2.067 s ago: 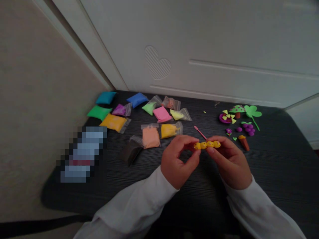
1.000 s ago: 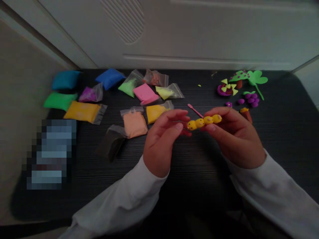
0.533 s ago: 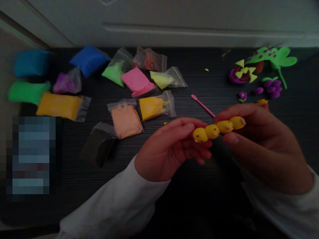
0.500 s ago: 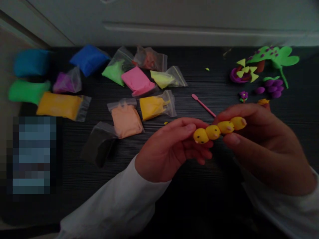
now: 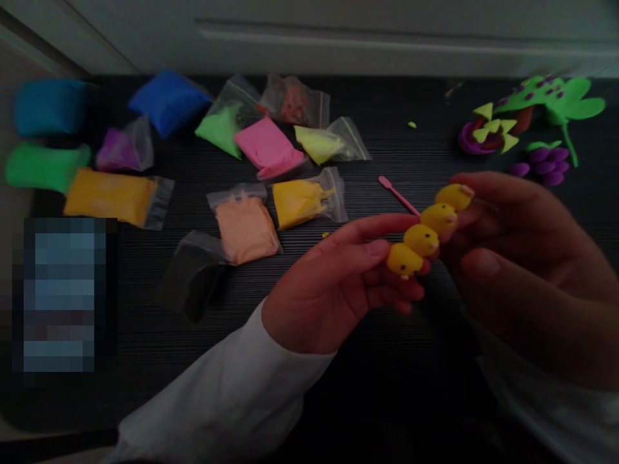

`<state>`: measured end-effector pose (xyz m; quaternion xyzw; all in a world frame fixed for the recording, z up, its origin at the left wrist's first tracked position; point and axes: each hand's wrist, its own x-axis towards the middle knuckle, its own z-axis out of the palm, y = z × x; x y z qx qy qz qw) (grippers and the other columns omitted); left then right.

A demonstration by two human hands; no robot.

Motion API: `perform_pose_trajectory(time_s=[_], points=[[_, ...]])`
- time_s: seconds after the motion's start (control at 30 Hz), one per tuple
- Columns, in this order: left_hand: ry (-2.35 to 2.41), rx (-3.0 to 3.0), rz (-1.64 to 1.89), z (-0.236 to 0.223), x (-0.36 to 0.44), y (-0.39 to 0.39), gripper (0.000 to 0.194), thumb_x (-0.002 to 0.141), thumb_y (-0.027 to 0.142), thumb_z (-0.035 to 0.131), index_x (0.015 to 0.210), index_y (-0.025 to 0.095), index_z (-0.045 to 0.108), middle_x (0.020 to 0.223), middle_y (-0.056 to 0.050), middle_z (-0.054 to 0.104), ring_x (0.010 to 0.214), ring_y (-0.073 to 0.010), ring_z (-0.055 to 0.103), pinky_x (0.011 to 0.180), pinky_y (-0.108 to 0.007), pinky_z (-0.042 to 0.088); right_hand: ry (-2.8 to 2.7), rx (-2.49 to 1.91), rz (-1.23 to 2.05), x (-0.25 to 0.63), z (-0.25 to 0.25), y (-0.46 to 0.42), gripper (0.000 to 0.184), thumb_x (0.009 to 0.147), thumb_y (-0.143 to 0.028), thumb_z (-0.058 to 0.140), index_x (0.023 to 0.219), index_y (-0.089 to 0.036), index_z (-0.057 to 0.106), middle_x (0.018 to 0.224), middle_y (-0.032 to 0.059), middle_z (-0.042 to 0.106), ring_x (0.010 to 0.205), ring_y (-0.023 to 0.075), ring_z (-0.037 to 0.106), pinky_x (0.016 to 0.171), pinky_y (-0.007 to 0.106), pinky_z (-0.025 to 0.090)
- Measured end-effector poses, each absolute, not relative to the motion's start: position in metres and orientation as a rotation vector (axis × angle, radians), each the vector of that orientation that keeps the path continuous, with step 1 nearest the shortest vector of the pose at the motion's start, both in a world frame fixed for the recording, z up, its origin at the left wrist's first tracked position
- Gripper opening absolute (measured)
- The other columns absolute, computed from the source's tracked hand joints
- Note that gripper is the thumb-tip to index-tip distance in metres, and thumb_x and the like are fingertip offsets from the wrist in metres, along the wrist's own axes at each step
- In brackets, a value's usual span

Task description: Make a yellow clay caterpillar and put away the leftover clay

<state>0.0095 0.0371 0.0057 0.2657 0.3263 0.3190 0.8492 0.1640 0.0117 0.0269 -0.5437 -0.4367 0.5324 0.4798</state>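
A row of several joined yellow clay chicks [image 5: 422,240], with black dot eyes and pale pink beaks, slants up to the right above the dark table. My left hand [image 5: 333,277] grips its near end between thumb and fingers. Beside the far end is my right hand [image 5: 527,258], thumb and fingers apart; its fingertips lie close behind the upper chicks, and I cannot tell whether they touch. A pink clay tool [image 5: 396,194] lies just beyond, its lower end hidden behind the chicks and my left fingers.
Bags of coloured clay spread over the left and middle, among them peach [image 5: 246,225], yellow [image 5: 300,201], pink [image 5: 268,147] and black [image 5: 193,277]. Clay models stand at the back right: a purple bowl [image 5: 467,143], grapes [image 5: 549,164] and a green leafy piece [image 5: 580,100]. A blurred-out panel [image 5: 65,296] lies left.
The view has tipped down and closer. My right thumb has come away from the chick row, which has tilted more steeply, its far end raised. My left hand has taken hold of the near end.
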Motion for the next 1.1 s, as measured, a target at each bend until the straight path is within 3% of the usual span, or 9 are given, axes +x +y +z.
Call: perform_pose_trajectory(time_s=[0.1, 0.33, 0.5, 0.7, 1.1], points=[[0.675, 0.573, 0.674, 0.006, 0.01, 0.038, 0.02, 0.078, 0.034, 0.052, 0.094, 0.024, 0.061, 0.075, -0.001, 0.066, 0.065, -0.0164, 0.065, 0.055, -0.027, 0.051, -1.053, -1.355, 1.298, 0.163, 0.025, 0.011, 0.036, 0.07, -0.031, 0.067, 0.104, -0.035, 0.056, 0.085, -0.0011, 0.06, 0.079, 0.0171, 0.06, 0.073, 0.032, 0.054], [0.69, 0.503, 0.751, 0.005, 0.011, 0.038, 0.02, 0.074, 0.028, 0.058, 0.094, 0.024, 0.061, 0.081, -0.001, 0.067, 0.07, -0.0172, 0.065, 0.058, -0.027, 0.053, -1.126, -1.336, 1.245, 0.161, 0.024, 0.006, 0.031, 0.073, -0.029, 0.064, 0.102, -0.032, 0.056, 0.09, 0.0007, 0.058, 0.081, 0.0159, 0.058, 0.073, 0.03, 0.053], [0.6, 0.415, 0.77, 0.004, 0.012, 0.037, 0.022, 0.072, 0.02, 0.06, 0.093, 0.024, 0.062, 0.085, 0.0, 0.067, 0.072, -0.0146, 0.064, 0.061, -0.025, 0.053, -1.29, -1.399, 1.051, 0.155, 0.02, 0.001, 0.039, 0.067, -0.027, 0.069, 0.102, -0.033, 0.055, 0.097, 0.0015, 0.056, 0.094, 0.0212, 0.054, 0.083, 0.037, 0.048], [0.577, 0.333, 0.804, -0.001, 0.016, 0.037, 0.025, 0.066, 0.01, 0.063, 0.088, 0.021, 0.062, 0.081, 0.0, 0.066, 0.069, -0.0131, 0.063, 0.064, -0.025, 0.053, -1.384, -1.391, 0.901, 0.151, 0.012, 0.002, 0.033, 0.067, -0.024, 0.068, 0.097, -0.029, 0.055, 0.1, 0.0033, 0.054, 0.094, 0.023, 0.053, 0.086, 0.043, 0.044], [0.478, 0.244, 0.816, -0.005, 0.019, 0.04, 0.02, 0.067, 0.001, 0.057, 0.082, 0.014, 0.064, 0.078, -0.002, 0.067, 0.069, -0.0091, 0.064, 0.066, -0.017, 0.052, -1.638, -1.328, 0.672, 0.154, 0.007, 0.006, 0.027, 0.071, -0.013, 0.06, 0.094, -0.023, 0.054, 0.095, 0.0038, 0.054, 0.088, 0.0179, 0.052, 0.074, 0.035, 0.046]])
